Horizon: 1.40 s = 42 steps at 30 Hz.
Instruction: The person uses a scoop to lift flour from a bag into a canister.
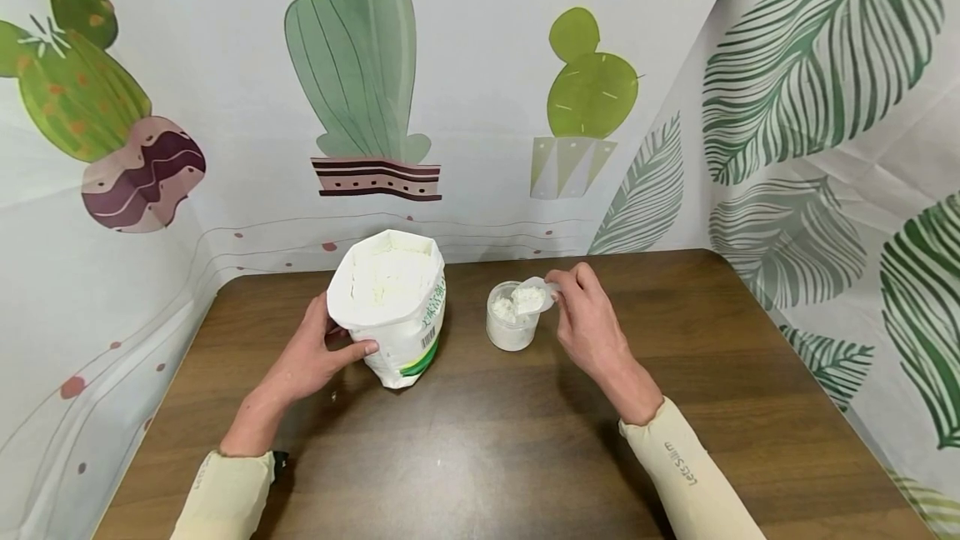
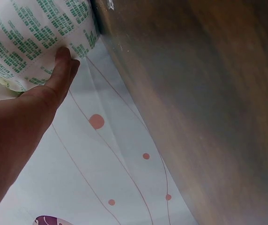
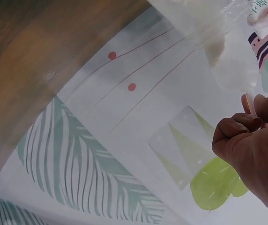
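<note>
- From where I stand, the white bag (image 1: 400,342) is left of the jar, mouth up and gaping; whether its base rests on the worktop (image 1: 457,457) I can't tell.
- The left hand (image 1: 309,361) has the bag clamped low on its side, thumb across the near face, fingers round behind.
- That bag looks soft and thin-walled, and with so much powder (image 1: 390,272) inside I'd guess it is the heaviest thing here. A hold on the filled lower body should serve better than one on the floppy rim, which could fold and spill.
- The right hand (image 1: 592,325) pinches the handle of a pale scoop (image 1: 546,293) between thumb and fingers, well apart from the other hand.
- The scoop's loaded bowl is at the mouth of the jar; I can't tell whether it touches the rim. It seems light, stiff plastic, so the handle's end is the sensible hold, kept level because loose powder slides easily.
- The clear jar (image 1: 512,338) stands upright, unheld, with powder in it. Probably rigid, light and rather slick, it might skid if knocked; I'd steady it round the wall, below the rim.
</note>
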### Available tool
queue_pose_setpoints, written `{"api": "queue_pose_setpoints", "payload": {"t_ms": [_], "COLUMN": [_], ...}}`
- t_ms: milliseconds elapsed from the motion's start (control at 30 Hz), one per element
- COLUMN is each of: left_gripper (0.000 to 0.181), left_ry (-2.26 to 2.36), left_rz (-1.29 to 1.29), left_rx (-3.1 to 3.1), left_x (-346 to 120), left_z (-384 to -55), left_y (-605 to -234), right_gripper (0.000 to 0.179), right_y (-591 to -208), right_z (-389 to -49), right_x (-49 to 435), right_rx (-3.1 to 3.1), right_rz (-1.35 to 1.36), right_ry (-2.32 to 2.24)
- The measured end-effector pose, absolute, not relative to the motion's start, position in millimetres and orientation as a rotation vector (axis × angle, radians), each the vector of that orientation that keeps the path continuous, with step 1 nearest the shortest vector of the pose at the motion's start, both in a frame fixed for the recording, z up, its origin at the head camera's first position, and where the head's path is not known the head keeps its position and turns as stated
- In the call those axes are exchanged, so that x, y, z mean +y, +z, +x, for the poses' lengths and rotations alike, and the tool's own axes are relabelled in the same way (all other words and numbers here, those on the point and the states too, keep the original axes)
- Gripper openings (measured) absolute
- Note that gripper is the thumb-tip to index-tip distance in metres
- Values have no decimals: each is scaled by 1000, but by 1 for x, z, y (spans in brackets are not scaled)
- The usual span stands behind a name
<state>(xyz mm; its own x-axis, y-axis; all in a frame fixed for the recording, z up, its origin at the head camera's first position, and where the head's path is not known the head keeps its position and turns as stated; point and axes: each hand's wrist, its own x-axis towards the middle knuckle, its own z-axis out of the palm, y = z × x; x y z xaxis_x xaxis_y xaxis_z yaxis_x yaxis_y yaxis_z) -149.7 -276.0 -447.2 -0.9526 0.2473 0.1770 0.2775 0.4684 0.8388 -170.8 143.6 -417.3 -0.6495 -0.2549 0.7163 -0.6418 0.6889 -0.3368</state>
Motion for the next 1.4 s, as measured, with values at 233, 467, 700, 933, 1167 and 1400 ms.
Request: {"api": "queue_pose_setpoints", "payload": {"t_ms": [233,467,700,933,1167,1400], "left_gripper": [92,97,96,96,96,95], "left_ry": [-1519,-1536,-1533,-1517,-1530,-1547], "left_rz": [-475,-450,-459,-452,-469,-471], "left_rx": [-2667,-2675,-2668,-2674,-2669,-2659], "left_x": [-276,-275,-275,-276,-276,-276], "left_z": [-150,-148,-147,-147,-148,-148], "left_y": [-447,-447,-446,-446,-447,-447], "right_gripper": [21,21,20,20,18,15], "right_y": [-417,-417,-415,-412,-408,-405], "right_z": [-171,-170,-169,-168,-167,-167], "right_x": [143,143,143,144,146,149], "right_rx": [-2231,-2219,-2213,-2234,-2217,-2189], "right_rz": [711,723,724,683,659,651], "right_ry": [741,731,734,738,756,761]}}
